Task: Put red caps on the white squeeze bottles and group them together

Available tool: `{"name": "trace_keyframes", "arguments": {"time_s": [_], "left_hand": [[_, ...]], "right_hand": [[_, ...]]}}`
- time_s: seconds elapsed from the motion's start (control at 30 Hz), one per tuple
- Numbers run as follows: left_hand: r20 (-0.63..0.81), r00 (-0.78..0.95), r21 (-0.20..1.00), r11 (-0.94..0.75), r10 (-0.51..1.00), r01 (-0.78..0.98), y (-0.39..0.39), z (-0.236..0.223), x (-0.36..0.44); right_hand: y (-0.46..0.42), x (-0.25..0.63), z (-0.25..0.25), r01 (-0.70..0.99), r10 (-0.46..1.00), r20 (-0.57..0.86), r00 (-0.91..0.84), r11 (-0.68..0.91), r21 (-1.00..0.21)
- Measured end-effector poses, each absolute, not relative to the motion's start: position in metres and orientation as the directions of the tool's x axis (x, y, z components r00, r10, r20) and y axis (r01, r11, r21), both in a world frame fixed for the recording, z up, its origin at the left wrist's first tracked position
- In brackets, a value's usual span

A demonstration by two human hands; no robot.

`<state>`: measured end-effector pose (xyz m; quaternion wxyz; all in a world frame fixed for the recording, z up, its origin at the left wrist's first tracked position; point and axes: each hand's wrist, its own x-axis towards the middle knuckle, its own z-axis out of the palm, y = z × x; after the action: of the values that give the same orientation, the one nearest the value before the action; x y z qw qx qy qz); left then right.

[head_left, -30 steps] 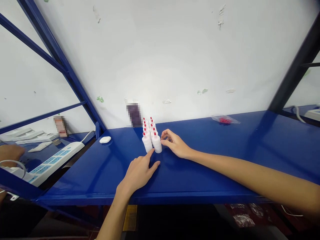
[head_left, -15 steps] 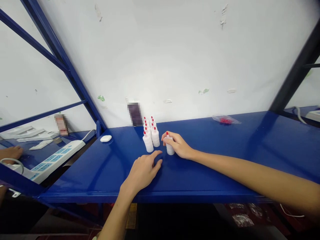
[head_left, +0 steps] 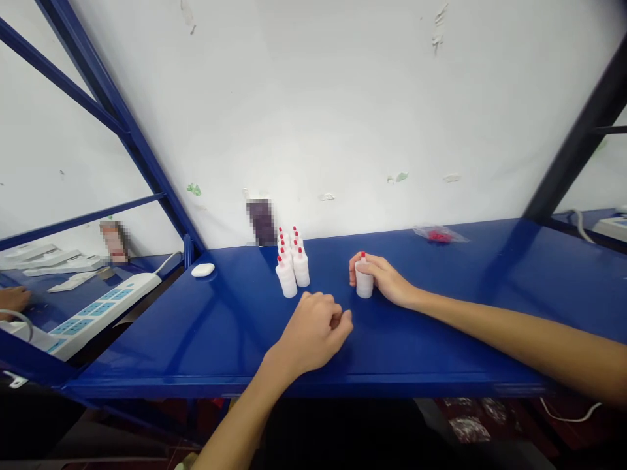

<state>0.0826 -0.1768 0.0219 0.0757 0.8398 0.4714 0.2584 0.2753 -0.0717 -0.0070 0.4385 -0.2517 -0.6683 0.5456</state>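
A white squeeze bottle with a red cap (head_left: 364, 281) stands upright at the middle of the blue table. My right hand (head_left: 385, 277) is closed round it from the right side, the thumb across its front. My left hand (head_left: 321, 329) is closed with the fingers curled in, nearer the front edge, apart from any bottle. Whether anything is inside those curled fingers is hidden. Just beyond it, several more white bottles with red caps (head_left: 288, 281) stand upright in two close rows.
A plastic bag with red pieces (head_left: 439, 235) lies at the back right of the table (head_left: 220, 346). A small white case (head_left: 202, 269) is at the left. Blue frame posts rise at the left; beyond them are a power strip (head_left: 105, 310) and another person's hand (head_left: 14, 299).
My right hand has moved the bottle to the right, away from the rows. My left hand has shifted right and its outstretched fingers have curled shut.
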Motion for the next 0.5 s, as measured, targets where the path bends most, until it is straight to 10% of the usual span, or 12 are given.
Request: {"name": "trace_keyframes", "arguments": {"time_s": [0.27,0.5], "left_hand": [[0.551,0.126,0.652,-0.520,0.825,0.551,-0.100,0.030,0.119],[0.407,-0.012,0.870,-0.384,0.913,0.309,-0.063,0.007,0.127]], "right_hand": [[-0.058,0.276,0.009,-0.042,0.780,0.615,-0.119,0.615,-0.788],[-0.031,0.308,0.008,0.302,0.867,0.494,-0.064,0.488,-0.819]]}}
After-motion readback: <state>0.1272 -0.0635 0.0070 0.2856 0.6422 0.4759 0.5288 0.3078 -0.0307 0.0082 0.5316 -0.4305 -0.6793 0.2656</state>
